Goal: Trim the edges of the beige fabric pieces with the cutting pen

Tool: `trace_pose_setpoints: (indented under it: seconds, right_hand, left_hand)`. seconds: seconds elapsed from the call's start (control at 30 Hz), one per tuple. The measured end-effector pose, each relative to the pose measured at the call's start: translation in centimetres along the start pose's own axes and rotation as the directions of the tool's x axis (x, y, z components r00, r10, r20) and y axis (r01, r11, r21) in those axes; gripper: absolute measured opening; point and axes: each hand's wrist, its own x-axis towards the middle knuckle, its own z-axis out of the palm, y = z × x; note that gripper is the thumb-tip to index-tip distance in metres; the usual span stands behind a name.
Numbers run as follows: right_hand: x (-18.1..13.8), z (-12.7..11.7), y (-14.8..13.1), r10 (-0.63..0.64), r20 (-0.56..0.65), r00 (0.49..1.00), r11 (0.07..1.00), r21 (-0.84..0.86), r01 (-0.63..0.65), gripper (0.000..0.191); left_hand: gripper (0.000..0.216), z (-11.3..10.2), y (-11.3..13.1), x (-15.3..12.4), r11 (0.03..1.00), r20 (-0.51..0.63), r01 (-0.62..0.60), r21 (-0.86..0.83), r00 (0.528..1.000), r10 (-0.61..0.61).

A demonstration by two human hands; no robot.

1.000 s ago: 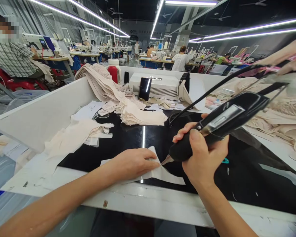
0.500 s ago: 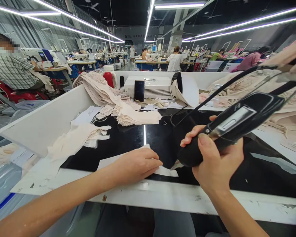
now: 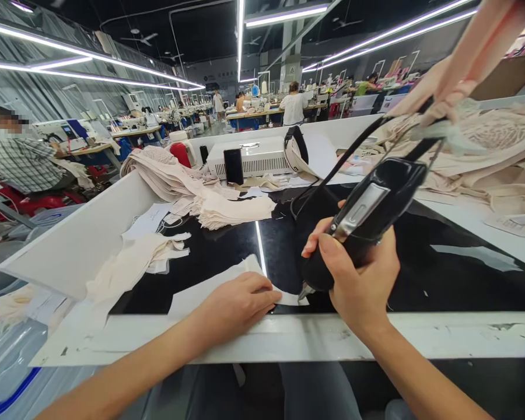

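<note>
My left hand [image 3: 236, 304] lies flat, fingers together, pressing a pale fabric piece [image 3: 210, 287] onto the black worktop [image 3: 441, 274] near its front edge. My right hand [image 3: 354, 280] is wrapped round a black corded cutting tool [image 3: 363, 216]. The tool's metal tip [image 3: 305, 290] touches the fabric just right of my left fingertips. Its black cable [image 3: 345, 166] runs up and to the right, towards the back of the bench.
A stack of beige fabric pieces [image 3: 227, 209] and loose cut pieces [image 3: 135, 262] lie at the left. A white machine box [image 3: 254, 156] with a phone [image 3: 233, 166] leaning on it stands at the back. Lace garments [image 3: 485, 146] are piled at the right. White side walls [image 3: 83, 239] border the bench. Other workers sit beyond.
The tool's tip has travelled along the fabric's edge toward the front edge. My left hand stayed pressed on the piece. The view has tilted up and shifted.
</note>
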Motion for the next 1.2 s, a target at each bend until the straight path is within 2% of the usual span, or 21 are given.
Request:
trace_pose_setpoints:
  seconds: [0.47, 0.7, 0.97, 1.2]
  right_hand:
    - [0.8, 2.4, 1.3, 0.032, -0.001, 1.0, 0.997, 0.066, -0.031, 0.037]
    - [0.5, 2.4, 1.5, 0.047, 0.022, 0.999, 0.998, 0.04, -0.048, 0.036]
    - [1.2, 3.0, 1.8, 0.032, 0.004, 0.999, 0.996, 0.085, -0.032, 0.044]
    - [1.0, 3.2, 2.1, 0.029, 0.035, 0.999, 0.998, 0.059, -0.031, 0.038]
  left_hand:
    - [0.027, 0.7, 0.2, -0.5, 0.998, -0.029, 0.027, -0.062, 0.999, -0.029]
    - [0.031, 1.2, 0.1, -0.6, 0.997, -0.053, 0.048, -0.053, 0.997, -0.051]
    - [0.028, 1.8, -0.1, -0.8, 0.993, -0.038, 0.089, -0.075, 0.995, -0.092]
    - [0.028, 2.1, -0.2, -0.7, 0.994, -0.059, 0.072, -0.082, 0.995, -0.077]
